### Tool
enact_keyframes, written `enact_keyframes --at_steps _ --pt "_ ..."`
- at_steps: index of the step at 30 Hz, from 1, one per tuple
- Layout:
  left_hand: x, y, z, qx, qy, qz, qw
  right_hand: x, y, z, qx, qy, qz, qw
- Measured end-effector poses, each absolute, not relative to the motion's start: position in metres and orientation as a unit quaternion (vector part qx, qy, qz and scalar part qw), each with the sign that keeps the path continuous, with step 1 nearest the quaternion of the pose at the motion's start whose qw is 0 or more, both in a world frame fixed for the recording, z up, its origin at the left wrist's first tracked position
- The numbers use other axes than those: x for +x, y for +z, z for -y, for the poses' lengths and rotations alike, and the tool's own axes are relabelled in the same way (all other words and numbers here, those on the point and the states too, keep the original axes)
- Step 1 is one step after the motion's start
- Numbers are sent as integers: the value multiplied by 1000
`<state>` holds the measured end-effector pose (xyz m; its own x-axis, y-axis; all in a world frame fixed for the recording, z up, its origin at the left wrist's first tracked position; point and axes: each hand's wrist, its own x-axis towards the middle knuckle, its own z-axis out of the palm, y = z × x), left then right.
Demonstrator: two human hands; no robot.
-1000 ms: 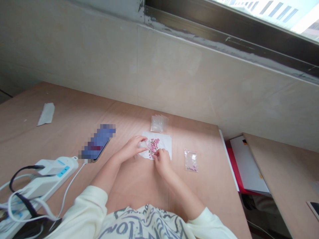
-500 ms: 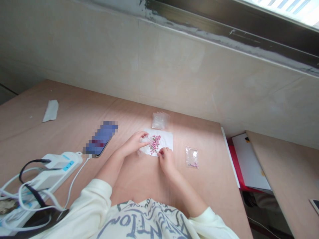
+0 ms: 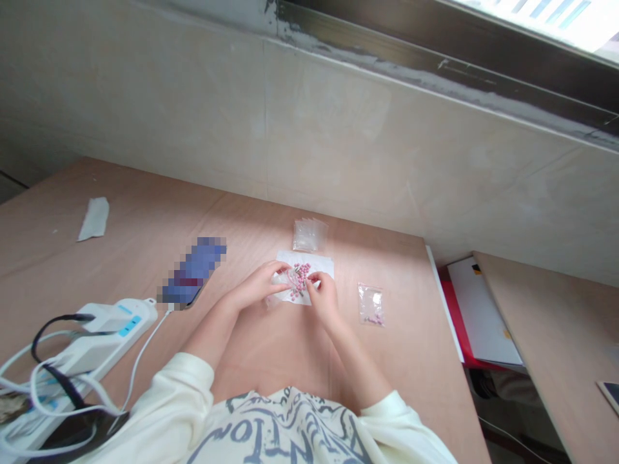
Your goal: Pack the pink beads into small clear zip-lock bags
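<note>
Head view: hands (image 3: pixel 258 283) (image 3: pixel 325 298) at clear bag (image 3: pixel 280 278), pink beads (image 3: pixel 302 270); shirt (image 3: pixel 290 432) lettering “ION”

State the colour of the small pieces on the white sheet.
The small pieces are mostly pink, some darker, best seen in the head view.

Matt wood, glossy plastic
I see a smooth wood-grained surface (image 3: pixel 420 348) under a matt paper sheet (image 3: pixel 324 265); beyond the sheet, clear plastic bags (image 3: pixel 309 236); right of it, a shiny plastic pouch (image 3: pixel 371 303); left, a plastic power strip (image 3: pixel 140 316).
</note>
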<state>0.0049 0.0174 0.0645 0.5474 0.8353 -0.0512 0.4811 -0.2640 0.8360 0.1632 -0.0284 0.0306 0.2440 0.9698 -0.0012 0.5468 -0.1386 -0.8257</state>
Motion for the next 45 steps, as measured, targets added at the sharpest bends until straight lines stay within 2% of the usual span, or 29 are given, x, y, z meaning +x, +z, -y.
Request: enact_keyframes --at_steps 4,8,14,18,23,27,35,38,42,45 --pt "2 64 -19 767 205 -437 423 169 10 34 -713 271 568 308" --pt "2 64 -18 766 201 -439 424 170 9 31 -703 278 585 293" --pt "4 61 -16 766 192 -441 425 161 41 27 -672 306 556 382" --pt "7 59 -16 771 195 -434 425 157 48 16 -647 314 572 396" --pt "2 63 -17 766 194 -447 420 169 24 -16 -732 214 557 329" --pt "-3 64 -18 766 203 -443 420 173 9 -31 -729 216 588 276" --pt "-3 59 -20 765 203 -441 423 180 9 -31 -721 248 593 258" --pt "-1 56 -20 761 208 -443 426 180 21 -26 -716 274 574 287" --pt "2 54 -22 761 210 -443 425 170 40 -13 -648 324 580 372" --pt "5 54 -22 761 211 -444 424 167 41 -8 -638 321 583 387"
